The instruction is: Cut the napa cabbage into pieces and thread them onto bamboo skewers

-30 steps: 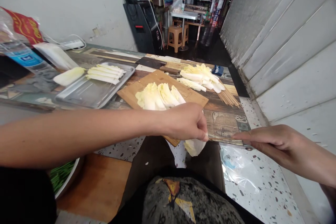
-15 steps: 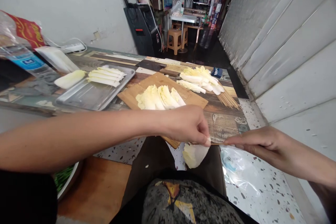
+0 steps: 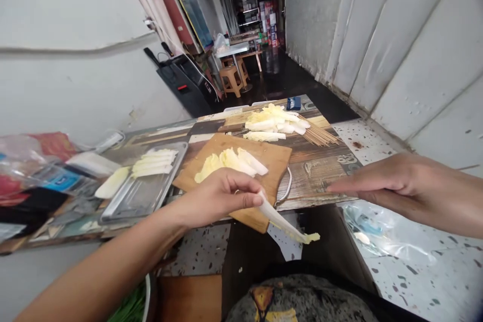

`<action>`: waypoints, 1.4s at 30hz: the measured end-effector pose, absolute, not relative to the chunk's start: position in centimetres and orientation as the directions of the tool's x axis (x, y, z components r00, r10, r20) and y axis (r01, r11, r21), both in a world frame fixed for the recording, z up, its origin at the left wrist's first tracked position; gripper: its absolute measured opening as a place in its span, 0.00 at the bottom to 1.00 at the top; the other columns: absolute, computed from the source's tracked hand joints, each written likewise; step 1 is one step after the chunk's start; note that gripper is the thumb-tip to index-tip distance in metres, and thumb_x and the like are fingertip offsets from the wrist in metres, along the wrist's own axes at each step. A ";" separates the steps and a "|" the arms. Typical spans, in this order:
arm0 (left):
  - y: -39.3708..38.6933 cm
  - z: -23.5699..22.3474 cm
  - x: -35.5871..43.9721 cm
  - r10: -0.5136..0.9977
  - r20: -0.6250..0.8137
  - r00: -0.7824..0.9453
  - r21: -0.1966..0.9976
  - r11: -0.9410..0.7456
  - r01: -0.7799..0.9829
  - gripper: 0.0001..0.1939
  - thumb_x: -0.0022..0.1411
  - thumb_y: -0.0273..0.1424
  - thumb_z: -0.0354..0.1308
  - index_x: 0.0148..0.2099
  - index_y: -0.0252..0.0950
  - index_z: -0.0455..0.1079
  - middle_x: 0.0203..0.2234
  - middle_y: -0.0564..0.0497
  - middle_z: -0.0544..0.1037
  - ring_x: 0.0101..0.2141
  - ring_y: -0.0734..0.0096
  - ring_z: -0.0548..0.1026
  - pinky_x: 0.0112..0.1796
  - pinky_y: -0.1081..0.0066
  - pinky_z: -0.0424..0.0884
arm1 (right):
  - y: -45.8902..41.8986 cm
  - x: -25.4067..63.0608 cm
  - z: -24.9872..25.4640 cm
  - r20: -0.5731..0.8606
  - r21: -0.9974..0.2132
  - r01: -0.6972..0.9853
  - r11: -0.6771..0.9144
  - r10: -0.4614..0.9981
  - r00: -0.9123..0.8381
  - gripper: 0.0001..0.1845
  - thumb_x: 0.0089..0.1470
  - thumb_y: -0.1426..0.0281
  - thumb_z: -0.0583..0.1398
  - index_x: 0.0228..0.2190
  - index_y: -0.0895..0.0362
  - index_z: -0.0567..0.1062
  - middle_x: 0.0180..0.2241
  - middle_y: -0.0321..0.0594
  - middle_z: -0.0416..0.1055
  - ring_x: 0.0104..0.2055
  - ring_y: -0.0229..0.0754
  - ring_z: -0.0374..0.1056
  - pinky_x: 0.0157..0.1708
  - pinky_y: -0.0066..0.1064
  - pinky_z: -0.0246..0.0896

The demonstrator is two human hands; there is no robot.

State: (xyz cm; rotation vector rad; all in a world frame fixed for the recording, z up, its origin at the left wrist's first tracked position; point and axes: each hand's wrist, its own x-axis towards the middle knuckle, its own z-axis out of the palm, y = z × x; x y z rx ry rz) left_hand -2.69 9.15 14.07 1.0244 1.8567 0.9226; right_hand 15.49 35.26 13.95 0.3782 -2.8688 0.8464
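Note:
My left hand (image 3: 237,193) is closed on the base of a napa cabbage leaf (image 3: 281,219), which hangs past the table's front edge with its frilly end low to the right. Off to the right, apart from the leaf, my right hand (image 3: 392,188) keeps thumb and fingers pressed together in a pinch on a thin bamboo skewer, now almost entirely hidden. Several cabbage leaves (image 3: 230,161) lie on the wooden cutting board (image 3: 260,148) behind my left hand. Further back sits a pile of cabbage leaves (image 3: 275,119) beside a bundle of bamboo skewers (image 3: 320,135).
A metal tray (image 3: 141,201) at left carries cabbage pieces (image 3: 154,162), with another leaf (image 3: 112,182) at its edge. Plastic packaging and a bottle (image 3: 64,179) crowd the table's left end. Below are a bowl of greens (image 3: 130,304) and a plastic bag (image 3: 381,234) on the floor.
My left hand has moved left and turned, carrying the leaf away from my right hand. The skewer visible between the hands earlier hardly shows now. The view has tilted.

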 end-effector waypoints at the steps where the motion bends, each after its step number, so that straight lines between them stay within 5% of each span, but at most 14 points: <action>1: 9.2 14.2 -2.6 0.888 -0.303 -0.347 0.857 0.413 0.308 0.10 0.58 0.36 0.60 0.35 0.34 0.76 0.28 0.53 0.77 0.30 0.75 0.71 0.34 0.75 0.66 | 35.1 15.5 14.1 0.192 -0.503 -0.283 0.816 -0.214 -0.958 0.18 0.62 0.63 0.55 0.52 0.36 0.73 0.44 0.24 0.78 0.38 0.36 0.77 0.35 0.23 0.72; 42: 11.1 13.0 -1.4 0.901 -0.242 -0.361 0.865 0.369 0.341 0.11 0.59 0.37 0.59 0.32 0.34 0.73 0.25 0.55 0.73 0.28 0.77 0.68 0.31 0.77 0.63 | 34.8 16.6 13.9 0.189 -0.392 -0.312 0.865 -0.257 -0.948 0.20 0.66 0.64 0.50 0.56 0.34 0.67 0.46 0.20 0.76 0.39 0.30 0.75 0.34 0.18 0.68</action>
